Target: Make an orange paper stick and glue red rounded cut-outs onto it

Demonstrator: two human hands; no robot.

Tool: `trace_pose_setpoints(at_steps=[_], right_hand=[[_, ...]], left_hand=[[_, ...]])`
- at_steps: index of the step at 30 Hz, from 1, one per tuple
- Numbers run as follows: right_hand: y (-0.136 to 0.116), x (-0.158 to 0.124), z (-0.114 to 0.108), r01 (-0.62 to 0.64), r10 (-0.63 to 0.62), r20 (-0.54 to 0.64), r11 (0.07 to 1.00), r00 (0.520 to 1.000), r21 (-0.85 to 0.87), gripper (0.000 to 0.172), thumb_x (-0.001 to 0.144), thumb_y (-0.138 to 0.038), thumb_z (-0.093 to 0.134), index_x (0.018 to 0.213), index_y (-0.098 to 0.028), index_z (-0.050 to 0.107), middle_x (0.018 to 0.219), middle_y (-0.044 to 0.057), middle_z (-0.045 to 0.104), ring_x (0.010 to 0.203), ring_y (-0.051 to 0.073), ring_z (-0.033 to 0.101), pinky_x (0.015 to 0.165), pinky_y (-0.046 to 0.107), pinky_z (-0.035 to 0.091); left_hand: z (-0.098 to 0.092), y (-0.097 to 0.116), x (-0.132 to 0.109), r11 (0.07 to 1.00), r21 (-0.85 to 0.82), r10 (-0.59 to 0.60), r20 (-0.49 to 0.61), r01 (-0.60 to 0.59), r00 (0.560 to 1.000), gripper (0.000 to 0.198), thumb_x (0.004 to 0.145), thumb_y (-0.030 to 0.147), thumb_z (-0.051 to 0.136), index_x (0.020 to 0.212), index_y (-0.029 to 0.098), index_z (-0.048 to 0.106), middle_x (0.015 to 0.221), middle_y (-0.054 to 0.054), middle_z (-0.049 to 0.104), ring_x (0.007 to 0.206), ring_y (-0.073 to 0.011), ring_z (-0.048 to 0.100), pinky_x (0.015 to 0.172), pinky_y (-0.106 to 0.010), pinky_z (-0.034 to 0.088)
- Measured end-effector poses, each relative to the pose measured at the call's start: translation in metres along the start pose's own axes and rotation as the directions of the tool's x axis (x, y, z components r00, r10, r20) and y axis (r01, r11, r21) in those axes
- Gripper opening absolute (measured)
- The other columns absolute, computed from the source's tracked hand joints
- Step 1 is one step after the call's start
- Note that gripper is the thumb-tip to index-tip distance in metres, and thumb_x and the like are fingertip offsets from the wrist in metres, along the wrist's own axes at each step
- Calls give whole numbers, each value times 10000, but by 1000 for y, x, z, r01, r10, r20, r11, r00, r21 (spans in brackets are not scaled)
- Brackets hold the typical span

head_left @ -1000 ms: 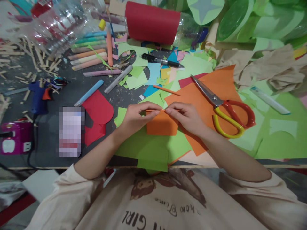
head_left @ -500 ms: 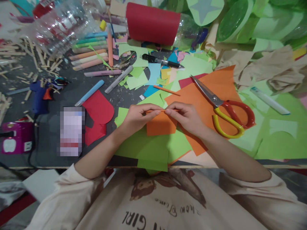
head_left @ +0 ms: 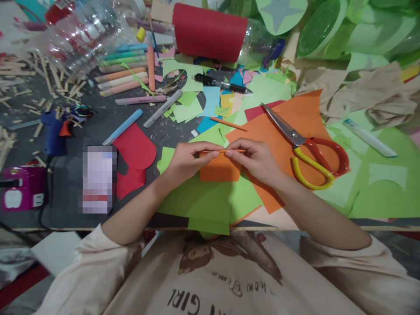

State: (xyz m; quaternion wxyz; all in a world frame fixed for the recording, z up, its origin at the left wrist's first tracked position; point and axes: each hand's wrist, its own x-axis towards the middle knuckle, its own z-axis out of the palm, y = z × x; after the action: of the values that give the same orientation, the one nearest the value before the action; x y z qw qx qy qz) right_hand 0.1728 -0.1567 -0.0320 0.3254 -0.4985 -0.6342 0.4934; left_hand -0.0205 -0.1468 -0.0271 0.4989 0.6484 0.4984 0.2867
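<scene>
Both hands work at the near middle of the table [head_left: 65, 183], close together. The left hand [head_left: 187, 159] and right hand [head_left: 257, 159] each pinch the far edge of a small orange paper piece [head_left: 219, 173], thumb and forefinger closed on it and the other fingers curled in. That far edge looks rolled into a thin tight tube running between the two pinches; the rest of the piece hangs flat toward the person. The fingertips of the two hands sit near each other but do not touch. The orange paper piece lies over a light green sheet [head_left: 203, 205] that overhangs the near table edge, and it overlaps the left corner of a large orange sheet [head_left: 295, 116]. Scissors [head_left: 310, 153] with red and yellow handles rest on that large sheet just right of the right hand, blades shut and pointing far-left. A thin orange paper stick [head_left: 228, 124] lies just beyond the hands. To the left is a red rounded paper cutout [head_left: 136, 151], and farther left a blue glue gun [head_left: 52, 133] on the dark tabletop. Far left is a row of pastel markers [head_left: 121, 74] beside a clear plastic bottle [head_left: 88, 30], with wooden sticks [head_left: 39, 74] scattered around. Far centre is a red paper roll [head_left: 208, 30], with a black pen [head_left: 219, 83] nearer. Paper scraps in green, blue and pink litter the middle.
</scene>
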Motion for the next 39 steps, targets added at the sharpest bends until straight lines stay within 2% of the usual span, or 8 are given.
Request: trace_pose_setpoints(at_steps=[4, 9, 15, 19, 25, 34, 39], right_hand=[[-1, -1, 0, -11, 11, 2, 1000, 1000, -1, 310, 821, -484, 627, 737, -187, 651, 681, 12, 644, 530, 103, 456, 494, 239, 348], [-5, -1, -1, 26, -26, 58, 1000, 998, 1, 466, 848, -599, 535, 632, -186, 556, 564, -22, 500, 519, 97, 406, 497, 244, 323], [-7, -1, -1, 26, -26, 58, 1000, 998, 3, 496, 834, -644, 515, 639, -190, 550, 534, -41, 447, 478, 84, 338, 467, 248, 273], [-5, -1, 0, 37, -37, 27, 999, 999, 4, 466, 831, -615, 540, 642, -190, 562, 551, -25, 495, 491, 91, 372, 471, 246, 287], [-3, -2, 0, 49, -49, -1, 999, 999, -6, 333, 845, -463, 588, 660, -187, 584, 619, 1, 585, 541, 106, 457, 513, 242, 344], [-5, -1, 0, 48, -48, -31, 999, 998, -20, 227, 816, -342, 624, 658, -180, 605, 617, -8, 594, 501, 86, 415, 471, 233, 314], [-5, -1, 1, 48, -48, -56, 999, 997, 5, 179, 792, -303, 644, 669, -178, 607, 608, -15, 588, 480, 75, 406, 459, 222, 317]], left_hand=[[0, 0, -1, 1000, -7, 15, 1, -15, 1000, 205, 791, 359, 655, 851, 205, 777, 890, -34, 776, 817, -168, 706, 742, -223, 532], [-1, -1, -1, 999, -24, 28, 31, -27, 999, 195, 792, 342, 650, 849, 197, 769, 894, -34, 771, 839, -166, 700, 764, -220, 517], [-4, -2, 1, 1000, -7, -13, 140, 15, 990, 355, 809, 470, 614, 1002, 192, 720, 972, -47, 740, 838, -161, 673, 692, -204, 491], [-5, 0, 3, 999, 46, -6, 162, -2, 987, 372, 877, 471, 500, 901, 175, 724, 899, -33, 737, 831, -151, 656, 715, -200, 477], [-4, -1, 4, 999, 45, 19, 150, -26, 988, 309, 887, 400, 502, 892, 181, 720, 937, -32, 749, 877, -159, 670, 772, -201, 482], [-4, 1, 4, 998, 43, 35, 133, -41, 990, 271, 874, 374, 533, 903, 186, 725, 923, -35, 751, 851, -152, 673, 735, -199, 480], [-3, 1, 4, 998, 27, 52, 136, -56, 989, 249, 866, 348, 545, 918, 180, 721, 955, -37, 751, 882, -147, 675, 770, -193, 486]])
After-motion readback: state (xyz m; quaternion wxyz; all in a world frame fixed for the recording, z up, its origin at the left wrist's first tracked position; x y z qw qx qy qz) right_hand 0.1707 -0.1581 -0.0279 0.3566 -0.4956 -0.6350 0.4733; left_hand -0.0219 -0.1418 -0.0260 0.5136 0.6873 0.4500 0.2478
